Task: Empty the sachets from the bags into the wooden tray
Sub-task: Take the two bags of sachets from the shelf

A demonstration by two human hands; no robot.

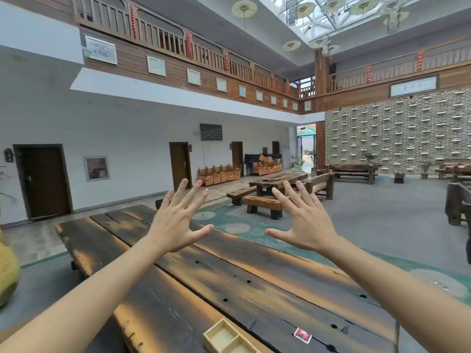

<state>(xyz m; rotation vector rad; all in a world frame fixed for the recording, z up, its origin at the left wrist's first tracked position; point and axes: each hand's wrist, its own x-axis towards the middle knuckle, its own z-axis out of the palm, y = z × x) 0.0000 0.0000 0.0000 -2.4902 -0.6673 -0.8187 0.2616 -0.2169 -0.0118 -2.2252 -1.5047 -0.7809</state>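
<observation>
Nearest to me, at the bottom edge of the view, the wooden tray [229, 338] sits on the dark plank desk [254, 276]. It is pale wood with a divider across it, and the two compartments I can see hold nothing; its near end is cut off by the frame. To the right of the tray, well apart from it, a small red and white sachet [302, 335] lies flat on the desk. I see no bags.

Both my bare forearms reach forward above the desk. My left hand [175, 220] is raised with its back to me, fingers straight and spread wide, thumb pointing right; its grip is fully open and has hold of nothing. My right hand [309, 222] mirrors it, fingers fanned, thumb pointing left, grip wide open, nothing in it. The two hands hover side by side, thumbs apart, neither touching the desk.

Beyond the desk's far end lie a green patterned rug [237, 225], low benches [263, 205] and another long table [277, 180]. Farther off stand dark doors [43, 182] in a white wall, a grey brick wall [397, 128] on the right, and a wooden balcony [178, 54] above.
</observation>
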